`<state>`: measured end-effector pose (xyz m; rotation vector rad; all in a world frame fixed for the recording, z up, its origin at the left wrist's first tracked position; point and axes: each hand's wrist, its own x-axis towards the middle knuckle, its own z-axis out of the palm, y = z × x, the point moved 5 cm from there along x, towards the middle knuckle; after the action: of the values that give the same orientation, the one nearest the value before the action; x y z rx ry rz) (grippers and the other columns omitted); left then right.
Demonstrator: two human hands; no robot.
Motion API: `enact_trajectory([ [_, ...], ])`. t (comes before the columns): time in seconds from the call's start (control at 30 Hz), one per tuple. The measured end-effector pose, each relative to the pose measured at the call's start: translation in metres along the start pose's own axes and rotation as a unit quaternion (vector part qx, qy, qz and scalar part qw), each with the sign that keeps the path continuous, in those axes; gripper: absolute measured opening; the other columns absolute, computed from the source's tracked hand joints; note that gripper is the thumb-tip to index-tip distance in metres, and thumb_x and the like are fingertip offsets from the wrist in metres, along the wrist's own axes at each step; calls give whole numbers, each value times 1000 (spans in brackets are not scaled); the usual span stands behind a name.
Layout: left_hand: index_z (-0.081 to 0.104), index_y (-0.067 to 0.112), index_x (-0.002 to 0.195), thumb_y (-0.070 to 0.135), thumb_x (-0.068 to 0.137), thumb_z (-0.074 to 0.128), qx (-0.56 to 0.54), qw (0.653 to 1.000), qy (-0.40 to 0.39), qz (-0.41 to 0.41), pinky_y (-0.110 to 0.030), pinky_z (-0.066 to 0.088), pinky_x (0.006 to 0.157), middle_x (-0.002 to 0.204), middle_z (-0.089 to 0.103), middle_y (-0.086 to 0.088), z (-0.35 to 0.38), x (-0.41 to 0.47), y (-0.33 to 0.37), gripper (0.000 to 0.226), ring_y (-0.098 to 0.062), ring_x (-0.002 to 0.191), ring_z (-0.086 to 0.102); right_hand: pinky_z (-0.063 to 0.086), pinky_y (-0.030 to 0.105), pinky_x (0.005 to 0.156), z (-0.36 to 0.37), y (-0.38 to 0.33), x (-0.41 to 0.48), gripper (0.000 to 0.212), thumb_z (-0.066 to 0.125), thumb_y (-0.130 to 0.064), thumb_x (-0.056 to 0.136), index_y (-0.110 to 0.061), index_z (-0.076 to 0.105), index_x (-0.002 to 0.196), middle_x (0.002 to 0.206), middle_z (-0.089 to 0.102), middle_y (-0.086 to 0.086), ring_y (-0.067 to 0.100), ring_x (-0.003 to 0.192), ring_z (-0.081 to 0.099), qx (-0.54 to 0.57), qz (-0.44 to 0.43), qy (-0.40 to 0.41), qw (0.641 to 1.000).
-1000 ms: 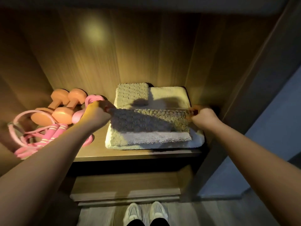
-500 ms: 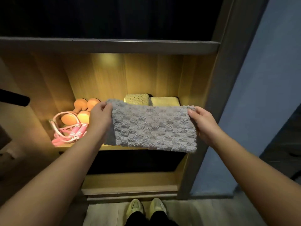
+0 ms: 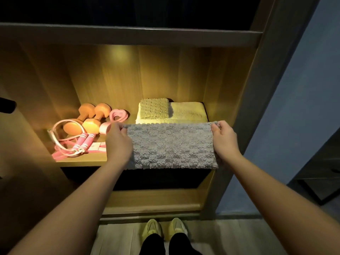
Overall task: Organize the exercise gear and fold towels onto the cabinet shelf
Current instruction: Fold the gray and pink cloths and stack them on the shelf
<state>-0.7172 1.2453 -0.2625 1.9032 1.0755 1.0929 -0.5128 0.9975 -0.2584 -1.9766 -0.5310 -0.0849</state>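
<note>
A grey textured towel (image 3: 173, 146) hangs stretched between my hands in front of the lit cabinet shelf (image 3: 81, 161). My left hand (image 3: 118, 142) pinches its upper left corner and my right hand (image 3: 225, 140) pinches its upper right corner. Behind it, a folded pale towel (image 3: 187, 112) lies on the shelf's right half with a small folded textured cloth (image 3: 153, 108) on top. On the left half sit two orange dumbbells (image 3: 88, 118), a pink jump rope (image 3: 81, 144) and a pink band (image 3: 117, 115).
The cabinet's right side panel (image 3: 244, 100) stands close to my right hand. A shelf board (image 3: 128, 34) runs overhead and a lower shelf (image 3: 154, 201) sits beneath. My shoes (image 3: 165, 229) are on the wood floor. A blue-grey wall (image 3: 287, 107) is at right.
I have stepped back from the shelf and lifted the grey towel off the stack. It went from lying on the folded towels to hanging free between my hands.
</note>
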Motion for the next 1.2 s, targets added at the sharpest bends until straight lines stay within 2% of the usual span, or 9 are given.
enact_trajectory([
  [0.2,56,2,109,4,97,45,79,996,-45,-14,-32,33,73,94,55,-8,65,43,-32,16,-29,89,52,31,32,51,46,49,63,29,42,-24,102,-14,43,75,74,53,3,17,63,47,-73,52,-28,996],
  [0.37,55,6,109,-6,88,47,83,992,-93,-28,-33,40,76,100,58,-9,119,93,-50,26,-23,91,52,36,30,65,87,71,126,20,37,-28,104,-14,50,104,85,51,4,25,78,50,-120,68,-66,988],
  [0.53,57,0,108,1,96,44,190,974,-108,54,-37,38,68,106,63,-23,154,112,-58,18,-39,92,59,44,38,77,115,99,151,26,38,-28,103,-8,52,97,88,54,14,32,88,55,-224,11,-57,973],
  [0.63,51,2,114,8,97,42,303,938,-123,116,-44,41,65,114,56,-22,160,107,-54,20,-41,95,57,44,38,77,124,109,147,28,39,-28,104,-4,54,102,91,61,18,33,88,56,-267,-22,-43,963],
  [0.73,47,5,132,6,91,47,334,916,-108,195,-49,45,89,134,45,-20,166,102,-26,40,-39,118,46,39,34,68,127,110,147,29,39,-27,104,-2,54,108,97,63,20,32,84,57,-275,-25,-38,960],
  [0.83,29,10,150,19,94,49,319,887,-186,278,-47,22,118,159,20,-10,207,66,13,60,-30,145,20,37,34,71,126,113,152,29,38,-25,103,-6,59,97,102,63,20,32,87,57,-261,19,-24,965],
  [0.93,-2,14,154,44,101,24,389,812,-317,297,-48,-4,121,161,-13,-4,262,21,18,66,-22,148,-16,38,35,74,123,115,152,34,38,-26,103,-4,60,92,103,64,24,35,93,59,-217,61,-14,974],
  [1.0,-7,13,154,46,102,13,381,810,-357,267,-46,-8,121,162,-14,-5,272,16,7,64,-21,148,-16,34,32,70,126,113,150,29,40,-23,104,1,56,105,105,63,23,36,96,59,-248,21,-33,968],
  [1.2,-16,20,152,66,90,-5,416,810,-322,258,-49,-14,118,158,-24,-3,243,23,-29,78,-22,146,-24,31,29,69,129,109,148,30,40,-26,104,-1,55,109,106,63,19,34,95,59,-304,-36,-37,951],
])
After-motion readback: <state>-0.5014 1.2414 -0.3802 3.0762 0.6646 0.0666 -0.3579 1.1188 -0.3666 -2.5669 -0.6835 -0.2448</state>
